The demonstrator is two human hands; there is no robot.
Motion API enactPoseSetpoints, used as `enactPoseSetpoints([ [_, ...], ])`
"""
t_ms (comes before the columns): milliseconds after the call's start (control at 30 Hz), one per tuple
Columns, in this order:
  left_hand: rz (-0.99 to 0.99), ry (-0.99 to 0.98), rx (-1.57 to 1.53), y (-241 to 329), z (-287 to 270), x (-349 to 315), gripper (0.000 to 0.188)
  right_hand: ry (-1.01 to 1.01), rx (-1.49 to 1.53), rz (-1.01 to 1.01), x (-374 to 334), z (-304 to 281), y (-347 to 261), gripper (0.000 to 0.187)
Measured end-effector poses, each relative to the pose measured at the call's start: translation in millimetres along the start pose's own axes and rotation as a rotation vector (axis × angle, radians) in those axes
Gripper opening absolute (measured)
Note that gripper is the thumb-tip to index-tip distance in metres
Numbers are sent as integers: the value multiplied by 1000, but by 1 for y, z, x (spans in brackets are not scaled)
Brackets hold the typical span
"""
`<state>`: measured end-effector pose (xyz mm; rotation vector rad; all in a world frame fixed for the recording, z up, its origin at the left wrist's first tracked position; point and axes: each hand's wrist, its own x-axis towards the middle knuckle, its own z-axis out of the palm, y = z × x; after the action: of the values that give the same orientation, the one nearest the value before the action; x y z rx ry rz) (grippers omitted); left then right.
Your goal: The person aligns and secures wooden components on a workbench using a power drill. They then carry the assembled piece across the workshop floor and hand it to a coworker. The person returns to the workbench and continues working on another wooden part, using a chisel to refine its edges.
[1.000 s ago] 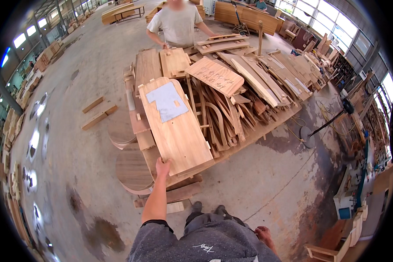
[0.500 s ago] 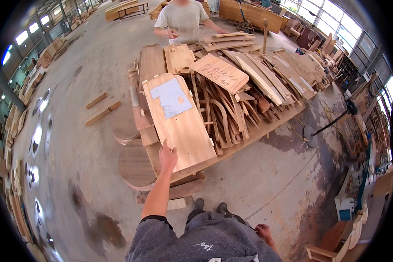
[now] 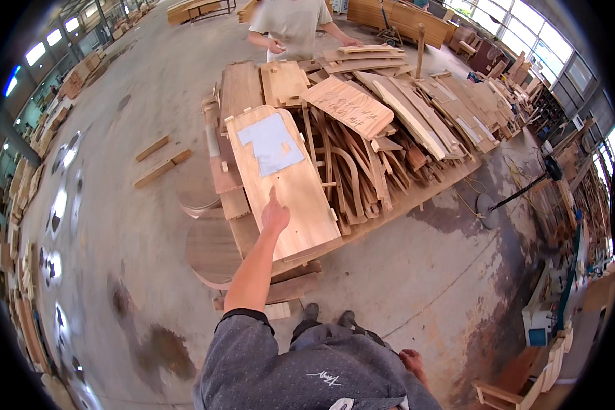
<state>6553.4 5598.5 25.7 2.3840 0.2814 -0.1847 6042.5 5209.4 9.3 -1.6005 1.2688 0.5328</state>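
Observation:
My left hand [image 3: 275, 213] reaches over a pale wooden panel [image 3: 301, 225] with rounded far corners and small tabs along its edges. The index finger is stretched out, pointing at the panel near a small dark hole; the other fingers are curled, and nothing is held. Just beyond the fingertip lies a whitish sheet [image 3: 270, 147] with an irregular outline, flat on the panel. Beside my right hip hangs my right hand [image 3: 411, 359], fingers curled in; whether something is inside is hidden. Right of the panel, a smaller board [image 3: 348, 106] with handwriting rests on a heap of curved wooden parts [image 3: 352, 174].
A person [image 3: 290, 31] in a light shirt stands across the loaded table [image 3: 396, 205], one hand on stacked boards. Two wooden strips [image 3: 160, 167] lie on the floor at left. A stand with a round base [image 3: 485, 205] is to the right, near loose cables.
My left hand has moved farther up the panel, toward the whitish sheet, with its index finger still extended. The view has shifted slightly; my right hand stays at my side.

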Motion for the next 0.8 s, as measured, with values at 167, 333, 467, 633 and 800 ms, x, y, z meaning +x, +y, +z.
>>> enactPoseSetpoints([
  [167, 5, -62, 26, -22, 7, 21, 76, 58, 16, -36, -1, 1, 1, 30],
  [333, 18, -88, 39, -29, 6, 21, 72, 42, -18, -67, -2, 6, -6, 32],
  [467, 9, -76, 32, -37, 8, 9, 70, 14, -66, -87, 4, 8, -8, 31],
  [633, 10, -88, 11, -50, 13, -15, 70, -96, -18, -150, 37, 4, 12, 35],
  [800, -35, -138, 3, -70, 10, -46, 70, -10, -128, -127, 2, 13, -26, 33],
])
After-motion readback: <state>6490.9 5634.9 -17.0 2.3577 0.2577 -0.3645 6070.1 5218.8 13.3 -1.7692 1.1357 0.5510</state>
